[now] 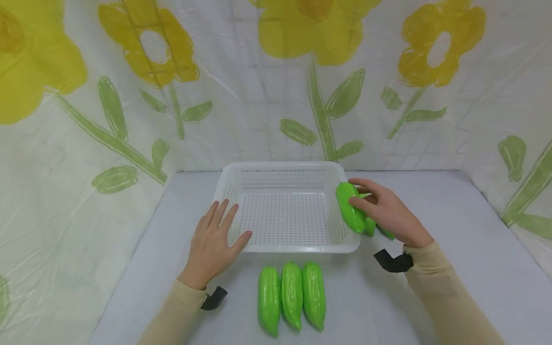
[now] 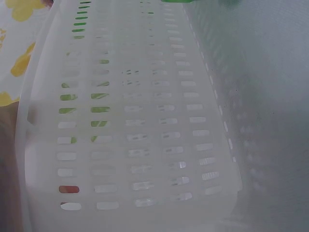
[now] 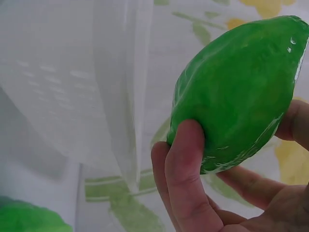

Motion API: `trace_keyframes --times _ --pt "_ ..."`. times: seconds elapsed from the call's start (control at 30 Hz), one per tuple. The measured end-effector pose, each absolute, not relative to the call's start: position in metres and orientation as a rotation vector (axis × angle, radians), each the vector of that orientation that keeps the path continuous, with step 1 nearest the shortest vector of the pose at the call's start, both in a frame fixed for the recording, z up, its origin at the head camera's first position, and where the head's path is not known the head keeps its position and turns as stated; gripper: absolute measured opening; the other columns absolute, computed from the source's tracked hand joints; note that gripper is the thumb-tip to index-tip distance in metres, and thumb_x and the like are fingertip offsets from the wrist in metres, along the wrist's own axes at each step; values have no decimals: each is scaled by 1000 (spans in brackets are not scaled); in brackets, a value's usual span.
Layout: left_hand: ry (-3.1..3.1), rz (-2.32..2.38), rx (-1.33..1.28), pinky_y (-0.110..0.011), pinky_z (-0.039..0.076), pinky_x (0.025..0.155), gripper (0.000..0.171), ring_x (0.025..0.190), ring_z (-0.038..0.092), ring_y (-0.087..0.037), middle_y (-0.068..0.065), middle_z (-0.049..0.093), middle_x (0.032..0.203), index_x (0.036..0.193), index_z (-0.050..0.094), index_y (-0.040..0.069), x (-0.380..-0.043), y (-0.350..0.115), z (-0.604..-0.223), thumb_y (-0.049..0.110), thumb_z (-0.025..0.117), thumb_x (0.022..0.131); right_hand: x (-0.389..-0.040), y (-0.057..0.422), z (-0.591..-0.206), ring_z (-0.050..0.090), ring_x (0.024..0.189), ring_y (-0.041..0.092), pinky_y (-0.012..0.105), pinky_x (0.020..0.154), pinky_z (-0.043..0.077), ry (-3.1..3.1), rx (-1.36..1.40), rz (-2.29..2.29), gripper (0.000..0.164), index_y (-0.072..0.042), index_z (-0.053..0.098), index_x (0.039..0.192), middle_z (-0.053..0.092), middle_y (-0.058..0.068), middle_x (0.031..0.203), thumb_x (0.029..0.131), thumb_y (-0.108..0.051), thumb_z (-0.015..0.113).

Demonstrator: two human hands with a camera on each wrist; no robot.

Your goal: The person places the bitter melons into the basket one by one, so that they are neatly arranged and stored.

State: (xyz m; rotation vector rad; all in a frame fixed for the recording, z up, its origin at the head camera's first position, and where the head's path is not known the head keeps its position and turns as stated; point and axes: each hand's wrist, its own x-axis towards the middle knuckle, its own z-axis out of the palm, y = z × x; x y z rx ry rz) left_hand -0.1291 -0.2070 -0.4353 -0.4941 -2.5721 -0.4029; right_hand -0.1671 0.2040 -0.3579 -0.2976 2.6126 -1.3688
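Observation:
My right hand grips a glossy green vegetable, long and tapering, at the right rim of the white plastic basket. In the right wrist view, fingers and thumb curl round this green vegetable, beside the basket's wall. At the basket's front left corner is my left hand, its fingers spread and straight over the rim. The slotted side of the basket fills most of the left wrist view. No vegetables show inside the basket in the head view.
Three similar green vegetables lie side by side in front of the basket. More green vegetables lie right of it, partly hidden under my right hand. A flower-printed sheet hangs behind the pale table.

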Motion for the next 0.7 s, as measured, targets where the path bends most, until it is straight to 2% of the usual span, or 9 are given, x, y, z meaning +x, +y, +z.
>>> trace_keyframes --times 0.3,0.47,0.7 --pt "-2579 -402 -488 -68 42 110 75 144 44 -51 -29 51 152 146 57 0 -130 -208 -436 49 68 91 -175 185 -349 66 122 33 38 93 56 2533 -335 -1404 63 -16 42 159 50 21 151 104 -40 62" --pt "-2587 -407 -484 -68 42 111 75 145 43 -51 -28 51 153 146 57 0 -130 -209 -436 50 68 91 -178 173 -346 66 122 32 41 97 54 2541 -330 -1374 61 -17 43 158 51 19 152 104 -39 63" --pt "-2586 -411 -484 -67 41 112 75 145 43 -51 -28 51 152 146 57 0 -130 -208 -437 50 68 91 -185 159 -343 66 122 29 43 95 55 2551 -335 -1336 60 -21 47 155 55 15 147 102 -43 65"
